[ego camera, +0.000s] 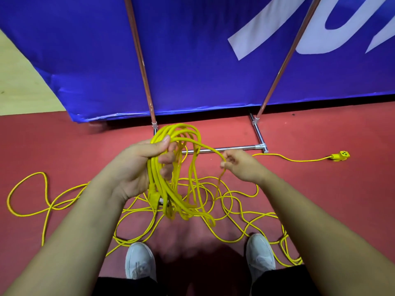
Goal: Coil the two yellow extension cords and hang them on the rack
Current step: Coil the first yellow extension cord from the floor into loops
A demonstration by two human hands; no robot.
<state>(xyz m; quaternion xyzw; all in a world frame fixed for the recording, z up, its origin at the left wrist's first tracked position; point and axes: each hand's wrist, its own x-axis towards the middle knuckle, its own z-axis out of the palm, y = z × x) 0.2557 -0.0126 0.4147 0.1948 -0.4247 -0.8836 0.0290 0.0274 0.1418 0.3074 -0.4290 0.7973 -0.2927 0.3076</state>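
My left hand (147, 165) grips a bundle of several yellow cord loops (171, 189) that hang down from it, a plug end showing near the bottom. My right hand (239, 165) pinches a strand of the same yellow cord, which arcs over from the bundle. More yellow cord lies tangled on the red floor (233, 208) below both hands and trails off to the left. A yellow socket end (341, 155) lies on the floor at the right. The rack's chrome base bar (235, 148) and two upright poles (141, 60) stand just beyond my hands.
A blue banner (203, 60) with white lettering hangs behind the rack poles. My two grey shoes (140, 261) stand on the red floor among the cord loops. A pale floor strip (19, 82) shows at the far left.
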